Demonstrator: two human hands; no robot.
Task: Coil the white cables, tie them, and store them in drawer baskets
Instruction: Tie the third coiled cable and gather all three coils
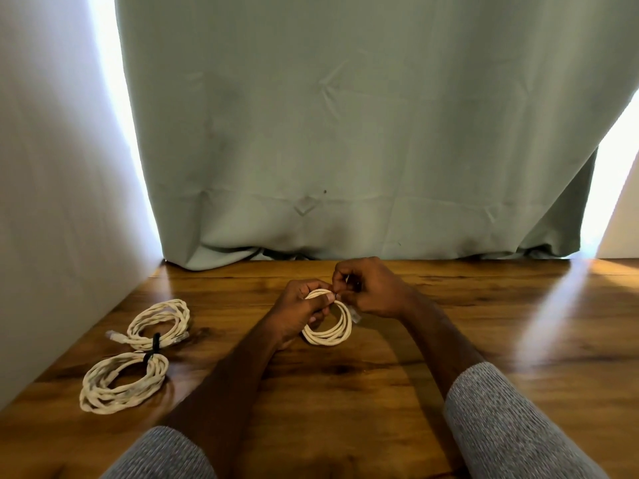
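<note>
Right, both hands are up over the middle of the wooden table (380, 392), working on a small coil of white cable (332, 331). The coil is a neat round ring of several smooth, cream-white loops stacked together, held tilted just above the tabletop. The left hand (301, 312) has its fingers curled around the ring's upper left side, thumb laid across the strands. The right hand (370, 288) pinches at the top of the ring with fingertips drawn tightly together; something thin and dark sits in that pinch, possibly a tie, though it is too small to tell. A pale, translucent plug end (355, 314) hangs by the right palm.

Over on the left of the table lie two more bundles. The farther coil (160, 323) is twisted and rope-like, its loops braided round one another, with clear connector ends poking out on either side. The nearer coil (121, 385) has the same knobbly, twisted look and lies flat. A black tie (155, 342) wraps the farther coil where the two almost meet.

The tabletop is glossy, warm brown wood with dark grain and streaks of glare. Behind hangs a creased, pale green curtain (345, 133), matte and soft. Grey ribbed knit sleeves (501, 426) cover both forearms partway.
</note>
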